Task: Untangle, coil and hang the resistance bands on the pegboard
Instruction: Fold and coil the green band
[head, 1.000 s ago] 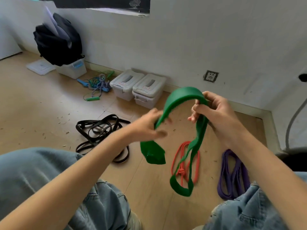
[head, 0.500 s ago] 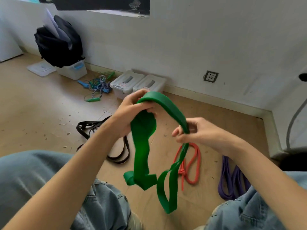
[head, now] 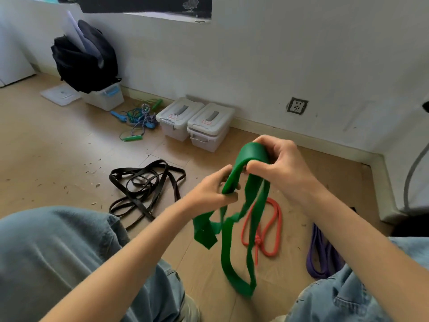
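Note:
A wide green resistance band [head: 234,256] hangs in loops between both hands above the floor. My right hand [head: 281,166] grips its top fold, thumb under and fingers over. My left hand [head: 213,191] pinches the band just below and to the left. Its lower loops dangle near my knees. On the floor lie a tangled black band [head: 144,184], a knotted red band [head: 267,231] and a purple band [head: 322,254], partly hidden by my right knee. No pegboard is in view.
Two white lidded boxes [head: 197,122] stand against the wall, with tangled jump ropes [head: 139,119] to their left. A black backpack [head: 86,56] sits on another white box. My jeans-clad knees fill the bottom corners. A wall socket [head: 297,105] is at the right.
My right hand rose to take the band's top fold, while my left hand dropped lower and moved right to pinch the band beneath it. The hanging loops swung and shifted.

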Action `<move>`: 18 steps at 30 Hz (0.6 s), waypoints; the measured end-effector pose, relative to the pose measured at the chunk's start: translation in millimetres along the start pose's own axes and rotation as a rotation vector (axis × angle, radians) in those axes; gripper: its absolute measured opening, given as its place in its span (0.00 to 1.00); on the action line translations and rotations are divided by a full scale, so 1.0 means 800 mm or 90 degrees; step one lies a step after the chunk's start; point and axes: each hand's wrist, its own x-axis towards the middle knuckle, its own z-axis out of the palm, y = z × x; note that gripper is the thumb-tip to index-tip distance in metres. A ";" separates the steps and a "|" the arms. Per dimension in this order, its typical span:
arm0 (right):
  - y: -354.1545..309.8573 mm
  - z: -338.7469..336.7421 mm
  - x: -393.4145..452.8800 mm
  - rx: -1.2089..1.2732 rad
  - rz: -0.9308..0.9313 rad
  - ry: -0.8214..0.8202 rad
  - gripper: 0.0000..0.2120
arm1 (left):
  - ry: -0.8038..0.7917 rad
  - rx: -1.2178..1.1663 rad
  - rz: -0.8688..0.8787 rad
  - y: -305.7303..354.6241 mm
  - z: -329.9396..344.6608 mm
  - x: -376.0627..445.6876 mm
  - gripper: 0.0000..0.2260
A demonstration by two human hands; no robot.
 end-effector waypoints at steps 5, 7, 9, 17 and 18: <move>0.003 -0.034 -0.002 0.065 0.081 -0.026 0.08 | 0.087 -0.030 -0.035 -0.005 -0.016 0.005 0.05; 0.007 -0.042 -0.005 -0.004 0.124 -0.171 0.06 | 0.124 -0.172 0.010 0.025 -0.032 0.011 0.06; 0.013 -0.033 -0.008 -0.038 0.132 -0.210 0.11 | 0.089 -0.176 0.052 0.047 -0.039 0.016 0.08; 0.018 -0.011 0.006 -0.044 0.101 -0.043 0.08 | 0.080 0.434 0.134 0.039 -0.037 0.008 0.16; 0.019 -0.011 0.008 -0.053 0.121 -0.059 0.07 | 0.146 0.480 0.172 0.037 -0.043 0.008 0.18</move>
